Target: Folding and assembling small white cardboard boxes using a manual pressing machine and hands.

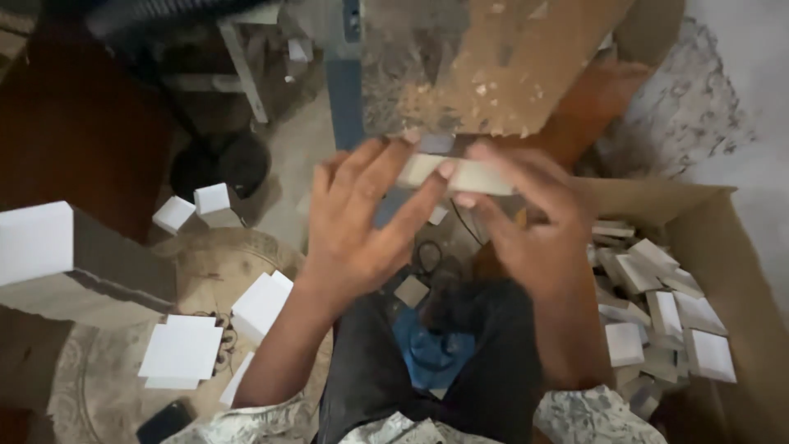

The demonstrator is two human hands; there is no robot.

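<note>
Both hands are pinching one pale flat block (460, 174) right up against the dusty machine table (493, 66). The left hand (362, 222) is clamping its near end, the right hand (534, 222) is closing over the far end. Best keeping it level and fingertips off the edge, I'd say. Finished pieces are lying in the cardboard box (723, 247) on the right.
</note>
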